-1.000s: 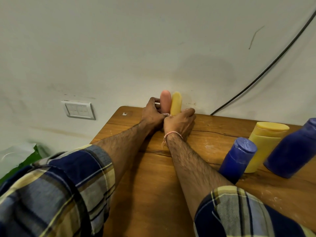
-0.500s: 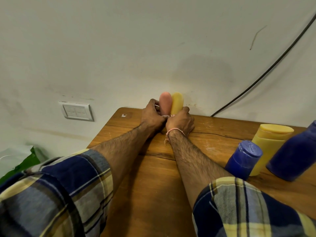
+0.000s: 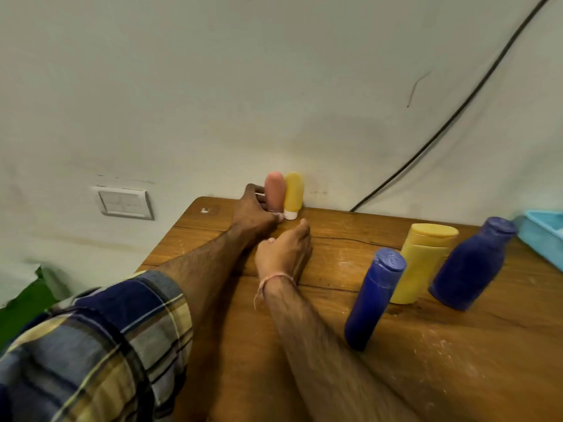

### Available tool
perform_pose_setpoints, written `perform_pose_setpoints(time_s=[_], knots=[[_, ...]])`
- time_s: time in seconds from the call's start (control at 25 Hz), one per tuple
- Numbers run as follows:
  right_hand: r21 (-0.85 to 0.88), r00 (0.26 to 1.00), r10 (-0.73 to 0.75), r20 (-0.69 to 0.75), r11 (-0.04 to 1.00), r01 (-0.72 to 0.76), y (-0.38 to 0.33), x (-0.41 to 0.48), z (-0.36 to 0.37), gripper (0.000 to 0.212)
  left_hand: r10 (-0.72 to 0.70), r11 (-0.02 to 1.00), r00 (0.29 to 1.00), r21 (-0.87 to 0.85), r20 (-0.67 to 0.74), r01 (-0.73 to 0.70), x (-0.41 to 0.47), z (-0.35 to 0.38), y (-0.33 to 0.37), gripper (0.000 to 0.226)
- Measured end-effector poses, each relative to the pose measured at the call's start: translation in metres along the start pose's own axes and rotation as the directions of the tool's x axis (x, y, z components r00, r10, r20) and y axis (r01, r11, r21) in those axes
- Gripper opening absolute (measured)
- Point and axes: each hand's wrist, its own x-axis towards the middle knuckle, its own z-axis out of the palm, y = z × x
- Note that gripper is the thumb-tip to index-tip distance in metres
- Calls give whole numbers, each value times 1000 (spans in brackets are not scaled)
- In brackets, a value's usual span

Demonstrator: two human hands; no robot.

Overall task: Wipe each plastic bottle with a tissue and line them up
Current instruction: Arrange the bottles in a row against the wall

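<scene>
The left hand [image 3: 254,213] curled its fingers [image 3: 258,189] round the base of the pink bottle [image 3: 275,191], which stood upright on the table [image 3: 335,236]. Just right of those fingers, a small yellow bottle [image 3: 293,191] touched the pink one. The right hand [image 3: 283,252] lay near, fingers loosely together and holding nothing. Well to their right stood a blue bottle [image 3: 373,300], a large yellow bottle [image 3: 423,260] and a dark bottle [image 3: 470,266].

head-worn view, facing forward and down, near the table [image 3: 332,263]
</scene>
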Motion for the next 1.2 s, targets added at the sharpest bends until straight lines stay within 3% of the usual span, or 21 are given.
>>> perform_pose_setpoints(time_s=[0.12, 0.24, 0.36, 0.52, 0.68, 0.88, 1.08, 1.2], knots=[[28, 1000, -19, 4, 999, 18, 13, -40, -10, 64, -66, 998, 998, -25, -4, 66, -11, -7, 7, 88], [54, 986, -148, 78, 988, 144, 43, -98, -48, 39, -104, 994, 994, -31, 24, 105, -28, -16, 9, 99], [4, 984, -139, -108, 990, 140, 67, -130, -100, 37, -109, 994, 994, 2, -3, 109, -51, -22, 8, 103], [21, 920, -80, -383, 995, 95, 81, -100, -162, 47, -110, 993, 994, -37, -15, 109, -75, -23, 2, 101], [-11, 950, -20, -313, 1000, 17, 81, -51, -184, 59, -88, 995, 996, -58, -18, 86, -91, -25, 1, 97], [-45, 980, 53, -192, 997, -63, 86, -8, -175, 58, -90, 995, 995, -42, -48, 88, -98, -26, 6, 90], [-23, 987, 48, -154, 998, -52, 91, 32, -163, 39, -81, 996, 996, -48, -44, 79, -97, -22, 10, 86], [-94, 981, -71, -181, 994, 54, 87, 57, -148, 26, -92, 996, 994, -23, -58, 91, -88, -15, 10, 86]])
